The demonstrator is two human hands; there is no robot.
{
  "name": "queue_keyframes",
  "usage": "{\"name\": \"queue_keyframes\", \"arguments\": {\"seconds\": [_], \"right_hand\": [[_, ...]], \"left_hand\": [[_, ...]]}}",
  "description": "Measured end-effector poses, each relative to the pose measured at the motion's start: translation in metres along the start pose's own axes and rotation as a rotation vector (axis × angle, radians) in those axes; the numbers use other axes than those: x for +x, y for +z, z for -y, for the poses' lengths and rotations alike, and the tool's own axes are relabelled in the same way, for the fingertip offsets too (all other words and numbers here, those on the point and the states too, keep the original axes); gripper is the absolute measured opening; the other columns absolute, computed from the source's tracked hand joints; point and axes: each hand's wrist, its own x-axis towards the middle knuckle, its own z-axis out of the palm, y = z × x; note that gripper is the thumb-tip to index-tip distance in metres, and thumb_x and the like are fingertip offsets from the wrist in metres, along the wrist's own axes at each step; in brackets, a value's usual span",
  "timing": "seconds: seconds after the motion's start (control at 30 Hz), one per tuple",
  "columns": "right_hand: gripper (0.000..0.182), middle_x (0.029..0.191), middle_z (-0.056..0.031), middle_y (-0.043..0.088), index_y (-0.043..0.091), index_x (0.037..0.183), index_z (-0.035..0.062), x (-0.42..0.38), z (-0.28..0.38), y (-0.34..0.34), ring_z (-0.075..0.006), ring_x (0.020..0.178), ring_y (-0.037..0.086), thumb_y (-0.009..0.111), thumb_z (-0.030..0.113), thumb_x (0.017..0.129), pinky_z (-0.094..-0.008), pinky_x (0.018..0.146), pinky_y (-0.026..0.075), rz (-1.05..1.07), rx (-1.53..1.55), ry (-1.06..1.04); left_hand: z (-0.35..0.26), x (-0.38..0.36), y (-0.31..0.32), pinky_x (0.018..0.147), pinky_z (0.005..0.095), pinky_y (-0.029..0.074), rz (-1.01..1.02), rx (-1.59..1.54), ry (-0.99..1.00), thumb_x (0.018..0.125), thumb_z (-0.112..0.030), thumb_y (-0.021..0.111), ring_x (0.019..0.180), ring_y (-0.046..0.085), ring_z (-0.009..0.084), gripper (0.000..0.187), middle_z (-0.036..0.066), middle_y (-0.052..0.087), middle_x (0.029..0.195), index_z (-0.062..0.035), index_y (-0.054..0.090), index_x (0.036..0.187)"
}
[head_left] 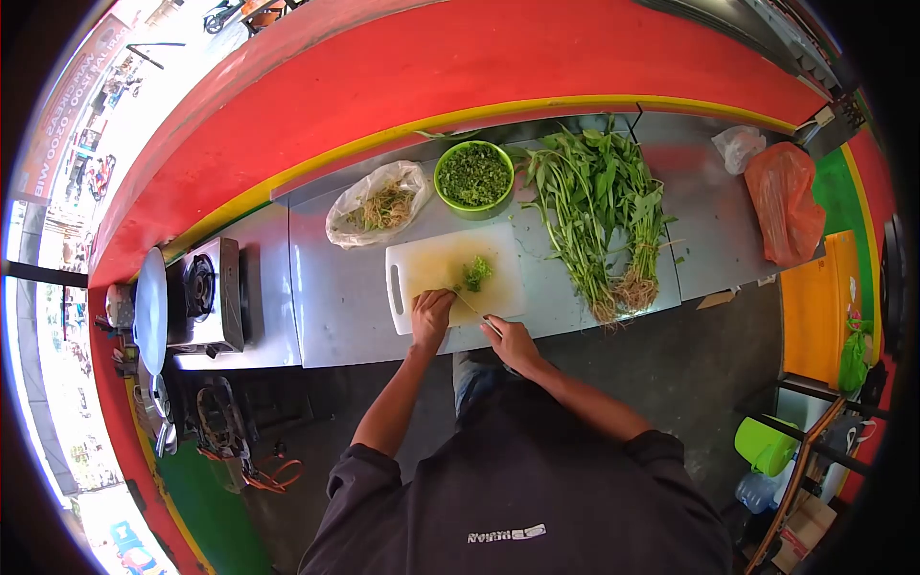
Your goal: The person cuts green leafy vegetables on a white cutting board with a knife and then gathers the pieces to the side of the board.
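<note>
A white cutting board (508, 244) with a yellowish stained middle lies on the metal counter. My right hand (516, 345) grips a knife (468, 304) by its handle at the board's near edge; the thin blade points up and left. Beside the blade's tip, my left hand (433, 314) rests on the board with its fingers curled together. Whatever those fingers hold, if anything, is hidden. A small heap of chopped green leaves (476, 271) sits on the board just beyond the blade.
Behind the board stand a green bowl of chopped greens (473, 176) and a plastic bag with root ends (383, 206). Bunches of leafy stalks (594, 211) lie to the right, an orange bag (786, 201) farther right. A gas stove (203, 287) is at left.
</note>
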Motion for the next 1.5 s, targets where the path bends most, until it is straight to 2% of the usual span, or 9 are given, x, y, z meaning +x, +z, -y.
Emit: {"name": "queue_keyframes", "arguments": {"seconds": [0.07, 0.1, 0.27, 0.33, 0.67, 0.77, 0.9, 1.17, 1.5], "right_hand": [[0.033, 0.091, -0.0261, 0.072, 0.069, 0.115, 0.0033, 0.005, -0.001, 0.001, -0.0478, 0.086, 0.068, 0.063, 0.033, 0.101, -0.0528, 0.074, 0.055, -0.002, -0.005, 0.004], [0.034, 0.097, -0.0270, 0.072, 0.069, 0.119, -0.0003, 0.007, -0.001, -0.001, -0.0482, 0.092, 0.068, 0.065, 0.029, 0.101, -0.0494, 0.078, 0.056, 0.016, -0.017, -0.001], [0.032, 0.096, -0.0257, 0.072, 0.069, 0.117, 0.0004, 0.017, -0.003, 0.010, -0.0481, 0.091, 0.068, 0.064, 0.028, 0.101, -0.0499, 0.079, 0.055, -0.003, -0.092, -0.006], [0.033, 0.094, -0.0267, 0.072, 0.069, 0.112, 0.0034, 0.013, -0.003, 0.007, -0.0476, 0.087, 0.069, 0.062, 0.034, 0.102, -0.0537, 0.074, 0.055, -0.015, -0.022, -0.028], [0.032, 0.088, -0.0247, 0.072, 0.069, 0.110, 0.0039, 0.019, -0.006, 0.010, -0.0470, 0.082, 0.069, 0.061, 0.033, 0.102, -0.0538, 0.072, 0.055, -0.016, -0.108, -0.065], [0.031, 0.100, -0.0259, 0.073, 0.070, 0.112, -0.0011, 0.024, 0.009, 0.007, -0.0469, 0.094, 0.068, 0.065, 0.027, 0.101, -0.0502, 0.080, 0.055, 0.066, -0.046, 0.072], [0.033, 0.102, -0.0259, 0.073, 0.070, 0.117, -0.0011, 0.015, 0.001, 0.002, -0.0465, 0.097, 0.069, 0.065, 0.027, 0.101, -0.0478, 0.083, 0.055, 0.043, 0.015, 0.033], [0.030, 0.099, -0.0259, 0.072, 0.070, 0.114, 0.0003, 0.022, 0.008, 0.005, -0.0476, 0.091, 0.068, 0.065, 0.027, 0.101, -0.0500, 0.078, 0.055, 0.074, -0.059, 0.064], [0.032, 0.100, -0.0252, 0.073, 0.070, 0.117, 0.0015, 0.014, 0.005, 0.005, -0.0466, 0.094, 0.068, 0.065, 0.029, 0.101, -0.0506, 0.080, 0.055, 0.031, -0.024, 0.013]], "left_hand": [[0.000, 0.000, -0.002, 0.087, 0.0398, 0.048, 0.013, 0.005, 0.012, 0.086, -0.006, 0.074, 0.097, 0.068, 0.0233, 0.014, 0.001, 0.073, 0.103, -0.0091, 0.076, 0.099], [0.000, 0.000, -0.002, 0.087, 0.0393, 0.048, 0.030, 0.009, 0.027, 0.086, -0.006, 0.073, 0.097, 0.067, 0.0236, 0.015, 0.002, 0.072, 0.104, -0.0090, 0.075, 0.101], [-0.007, 0.000, -0.005, 0.087, 0.0393, 0.048, 0.024, 0.026, 0.036, 0.086, -0.006, 0.073, 0.098, 0.067, 0.0232, 0.015, 0.002, 0.072, 0.105, -0.0089, 0.076, 0.101], [-0.005, 0.000, -0.006, 0.087, 0.0392, 0.048, 0.034, 0.031, 0.028, 0.086, -0.006, 0.073, 0.098, 0.068, 0.0231, 0.015, 0.002, 0.072, 0.105, -0.0089, 0.076, 0.101], [-0.003, -0.002, -0.004, 0.087, 0.0401, 0.049, 0.041, -0.023, 0.001, 0.086, -0.005, 0.074, 0.099, 0.067, 0.0245, 0.015, 0.003, 0.073, 0.104, -0.0084, 0.077, 0.100], [-0.003, -0.001, -0.005, 0.087, 0.0397, 0.049, 0.037, -0.004, 0.013, 0.085, -0.005, 0.073, 0.099, 0.067, 0.0238, 0.017, 0.003, 0.073, 0.105, -0.0093, 0.076, 0.102], [-0.002, -0.001, -0.005, 0.087, 0.0402, 0.049, 0.026, -0.033, -0.005, 0.085, -0.005, 0.073, 0.099, 0.068, 0.0241, 0.016, 0.003, 0.073, 0.104, -0.0089, 0.076, 0.101], [0.001, 0.000, -0.005, 0.088, 0.0416, 0.049, 0.053, -0.070, -0.013, 0.086, -0.004, 0.074, 0.099, 0.069, 0.0263, 0.011, 0.005, 0.075, 0.103, -0.0052, 0.076, 0.097], [0.001, -0.001, -0.007, 0.087, 0.0400, 0.050, 0.024, -0.029, 0.060, 0.086, -0.006, 0.075, 0.099, 0.070, 0.0247, 0.014, 0.004, 0.075, 0.104, -0.0060, 0.076, 0.100]]}}
